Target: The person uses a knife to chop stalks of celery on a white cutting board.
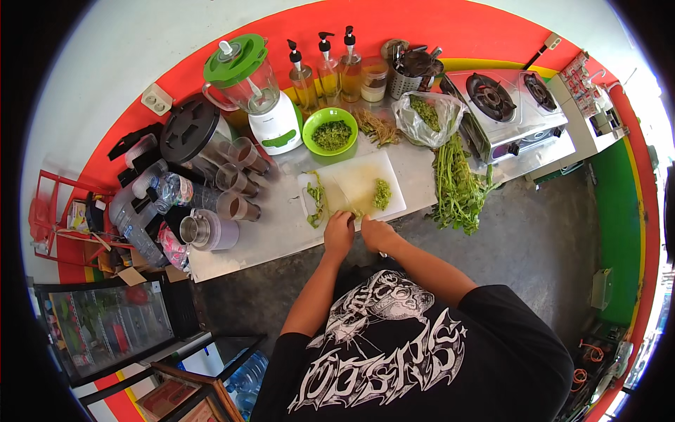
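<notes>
Holding the left hand (340, 231) and the right hand (380, 235) close together at the near edge of the white cutting board (383, 166), curling the fingers of both narrowly. Showing a bit of green stalk (358, 213) at the fingertips, between the hands; being unable to tell whether pinching it or only touching it. Having chopped greens (382, 194) on the board's right part, just beyond the right hand, and leafy stems (316, 200) on its left part, beyond the left hand. Working on a metal counter (278, 232) extending to both sides of the board. Seeing a green bowl (336, 112) behind the board, a blender (278, 126) behind and left of it, brownish tumblers (238, 207) to its left. Noticing a leafy bundle (457, 183) drooping to the board's right, a gas stove (522, 111) farther right, a red wall (457, 21) behind it.
</notes>
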{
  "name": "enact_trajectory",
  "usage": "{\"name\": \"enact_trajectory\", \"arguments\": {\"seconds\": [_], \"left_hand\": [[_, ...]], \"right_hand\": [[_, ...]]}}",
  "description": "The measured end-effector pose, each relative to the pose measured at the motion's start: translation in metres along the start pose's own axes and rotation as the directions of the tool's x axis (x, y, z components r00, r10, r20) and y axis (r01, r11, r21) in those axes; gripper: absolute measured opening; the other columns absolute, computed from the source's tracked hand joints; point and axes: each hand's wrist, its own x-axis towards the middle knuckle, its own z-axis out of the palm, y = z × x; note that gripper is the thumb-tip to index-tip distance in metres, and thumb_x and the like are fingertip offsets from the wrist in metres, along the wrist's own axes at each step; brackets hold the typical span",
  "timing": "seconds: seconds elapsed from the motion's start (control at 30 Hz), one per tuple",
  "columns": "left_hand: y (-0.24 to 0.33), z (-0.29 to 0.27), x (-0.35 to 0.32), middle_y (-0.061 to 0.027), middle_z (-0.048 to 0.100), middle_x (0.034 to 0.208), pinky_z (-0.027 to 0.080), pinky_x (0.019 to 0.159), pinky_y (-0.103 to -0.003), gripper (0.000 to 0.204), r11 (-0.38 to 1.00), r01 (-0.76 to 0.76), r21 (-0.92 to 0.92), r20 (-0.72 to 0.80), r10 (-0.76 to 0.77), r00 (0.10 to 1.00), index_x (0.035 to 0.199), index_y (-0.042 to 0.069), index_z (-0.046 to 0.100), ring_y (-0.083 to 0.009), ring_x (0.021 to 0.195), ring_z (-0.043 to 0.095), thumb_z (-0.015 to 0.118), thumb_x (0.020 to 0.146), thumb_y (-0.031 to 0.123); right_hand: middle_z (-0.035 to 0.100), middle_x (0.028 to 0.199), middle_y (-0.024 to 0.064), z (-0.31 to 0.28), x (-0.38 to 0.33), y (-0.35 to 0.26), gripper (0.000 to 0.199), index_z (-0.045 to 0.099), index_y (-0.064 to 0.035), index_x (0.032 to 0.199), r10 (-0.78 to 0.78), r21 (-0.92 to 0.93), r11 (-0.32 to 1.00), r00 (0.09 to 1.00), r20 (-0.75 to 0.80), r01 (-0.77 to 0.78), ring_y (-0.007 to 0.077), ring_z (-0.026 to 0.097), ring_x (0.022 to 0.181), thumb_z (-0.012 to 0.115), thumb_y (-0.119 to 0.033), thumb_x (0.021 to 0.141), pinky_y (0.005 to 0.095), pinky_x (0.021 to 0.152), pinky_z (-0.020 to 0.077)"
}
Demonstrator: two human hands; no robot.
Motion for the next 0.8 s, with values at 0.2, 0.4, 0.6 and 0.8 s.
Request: {"name": "enact_trajectory", "arguments": {"seconds": [0.2, 0.4, 0.6, 0.8], "left_hand": [[0.008, 0.001, 0.003, -0.0161, 0.063, 0.090, 0.049, 0.078, -0.044, 0.010, 0.996, -0.086, -0.008, -0.043, 0.086, 0.995, 0.093, 0.003, 0.068, -0.0376, 0.088, 0.062, 0.062, 0.084, 0.005], [0.001, 0.003, -0.001, -0.0144, 0.062, 0.094, 0.050, 0.082, -0.046, 0.009, 1.000, -0.020, -0.011, -0.037, 0.020, 0.999, 0.093, 0.006, 0.068, -0.0374, 0.095, 0.060, 0.063, 0.086, 0.006], [-0.001, 0.003, 0.000, -0.0151, 0.061, 0.094, 0.049, 0.083, -0.047, 0.009, 1.000, -0.016, -0.020, -0.015, 0.016, 1.000, 0.094, 0.006, 0.068, -0.0381, 0.097, 0.059, 0.062, 0.087, 0.005], [0.002, 0.003, 0.000, -0.0157, 0.061, 0.095, 0.048, 0.083, -0.047, 0.009, 0.999, -0.018, -0.032, -0.026, 0.017, 1.000, 0.094, 0.005, 0.067, -0.0388, 0.097, 0.059, 0.061, 0.088, 0.006]], "right_hand": [[0.070, 0.100, 0.0259, 0.000, 0.013, 0.009, 0.037, 0.047, 0.0038, 0.113, 0.017, 0.051, 0.999, 0.999, -0.038, -0.015, 0.0397, 0.071, 0.098, 0.067, -0.009, 0.084, 0.0448, 0.082, 0.0582], [0.069, 0.100, 0.0292, 0.003, -0.003, 0.000, 0.035, 0.046, 0.0038, 0.114, 0.017, 0.051, 0.999, 0.999, 0.028, -0.018, 0.0423, 0.070, 0.098, 0.063, -0.007, 0.085, 0.0483, 0.084, 0.0564], [0.070, 0.102, 0.0264, 0.008, 0.015, 0.007, 0.033, 0.048, 0.0022, 0.115, 0.002, 0.043, 0.999, 1.000, -0.003, -0.002, 0.0405, 0.071, 0.098, 0.062, -0.011, 0.088, 0.0461, 0.083, 0.0579], [0.070, 0.102, 0.0260, 0.009, -0.001, 0.002, 0.035, 0.047, 0.0041, 0.117, 0.008, 0.029, 1.000, 1.000, -0.010, -0.008, 0.0408, 0.071, 0.097, 0.061, -0.010, 0.088, 0.0466, 0.083, 0.0578]]}}
